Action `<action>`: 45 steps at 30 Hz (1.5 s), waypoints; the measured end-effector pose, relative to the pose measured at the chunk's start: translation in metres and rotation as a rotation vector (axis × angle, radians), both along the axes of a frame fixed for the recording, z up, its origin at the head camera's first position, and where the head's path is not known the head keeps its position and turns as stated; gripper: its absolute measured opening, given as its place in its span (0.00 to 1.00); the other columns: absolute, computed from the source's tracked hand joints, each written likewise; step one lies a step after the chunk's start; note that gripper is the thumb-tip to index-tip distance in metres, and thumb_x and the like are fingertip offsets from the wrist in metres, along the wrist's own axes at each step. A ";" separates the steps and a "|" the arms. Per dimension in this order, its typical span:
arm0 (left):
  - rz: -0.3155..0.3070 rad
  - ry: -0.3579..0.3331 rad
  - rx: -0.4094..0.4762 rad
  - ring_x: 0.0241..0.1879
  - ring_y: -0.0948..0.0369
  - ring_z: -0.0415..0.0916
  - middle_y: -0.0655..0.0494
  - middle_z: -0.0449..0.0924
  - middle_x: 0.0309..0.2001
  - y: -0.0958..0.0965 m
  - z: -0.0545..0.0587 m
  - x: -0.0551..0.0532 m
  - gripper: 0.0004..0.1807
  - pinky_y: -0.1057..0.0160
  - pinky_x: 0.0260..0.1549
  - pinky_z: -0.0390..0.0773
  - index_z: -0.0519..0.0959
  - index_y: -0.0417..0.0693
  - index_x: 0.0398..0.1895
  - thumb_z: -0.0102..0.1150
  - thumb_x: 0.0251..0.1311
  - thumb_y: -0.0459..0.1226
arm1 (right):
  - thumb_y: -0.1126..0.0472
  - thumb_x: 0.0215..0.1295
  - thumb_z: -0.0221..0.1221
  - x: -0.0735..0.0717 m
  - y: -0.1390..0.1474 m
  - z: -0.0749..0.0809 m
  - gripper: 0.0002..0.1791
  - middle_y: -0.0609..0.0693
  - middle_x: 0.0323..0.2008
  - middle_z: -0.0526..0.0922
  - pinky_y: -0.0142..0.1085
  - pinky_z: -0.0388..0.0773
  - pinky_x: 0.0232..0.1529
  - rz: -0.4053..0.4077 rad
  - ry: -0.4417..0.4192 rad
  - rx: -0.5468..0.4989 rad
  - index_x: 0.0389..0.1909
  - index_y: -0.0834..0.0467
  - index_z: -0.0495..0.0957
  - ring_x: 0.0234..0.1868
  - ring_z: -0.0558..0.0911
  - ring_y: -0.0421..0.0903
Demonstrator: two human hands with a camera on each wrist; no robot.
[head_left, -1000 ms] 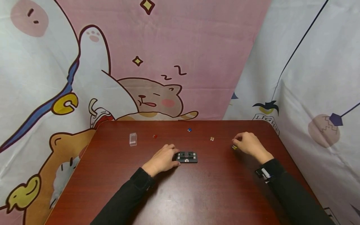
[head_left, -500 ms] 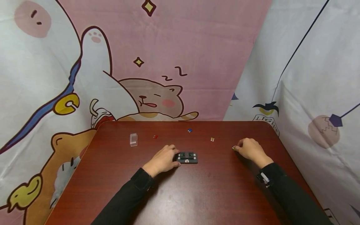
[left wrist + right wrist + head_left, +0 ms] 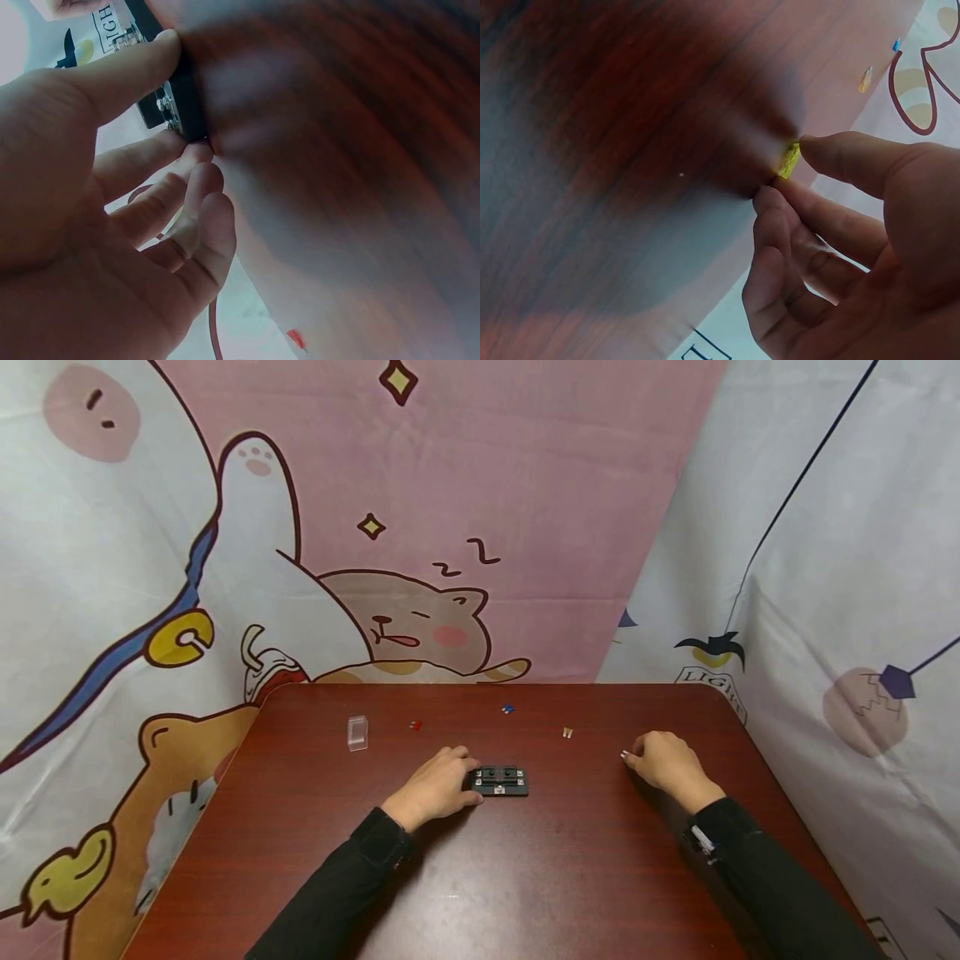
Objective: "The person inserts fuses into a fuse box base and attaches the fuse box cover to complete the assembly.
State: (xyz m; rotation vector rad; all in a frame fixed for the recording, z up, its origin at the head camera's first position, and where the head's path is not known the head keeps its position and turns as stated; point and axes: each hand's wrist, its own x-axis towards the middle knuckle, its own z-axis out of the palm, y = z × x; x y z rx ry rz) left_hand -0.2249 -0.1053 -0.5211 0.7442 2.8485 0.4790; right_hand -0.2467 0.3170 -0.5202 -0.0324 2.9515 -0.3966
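Hands (image 3: pixel 437 785) on block (image 3: pixel 504 782); on yellow piece (image 3: pixel 788 160)

Left hand (image 3: pixel 101 195) in a pinch on a black block (image 3: pixel 190 97), red piece (image 3: pixel 295 339) near the edge of the tabletop (image 3: pixel 345 165).

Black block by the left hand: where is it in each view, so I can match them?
Head: black block below centre, held by the left hand.
Left wrist: black block at upper left, partly covered by that hand.
Right wrist: not in it.
Shared landmark: reddish-brown tabletop, in all three.
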 end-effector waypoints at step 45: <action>0.000 -0.001 0.000 0.57 0.53 0.77 0.54 0.81 0.58 0.000 -0.002 -0.002 0.29 0.51 0.59 0.81 0.86 0.51 0.66 0.80 0.65 0.50 | 0.53 0.73 0.71 -0.004 -0.004 -0.008 0.12 0.52 0.32 0.81 0.41 0.70 0.34 -0.043 0.077 -0.102 0.35 0.56 0.82 0.33 0.77 0.50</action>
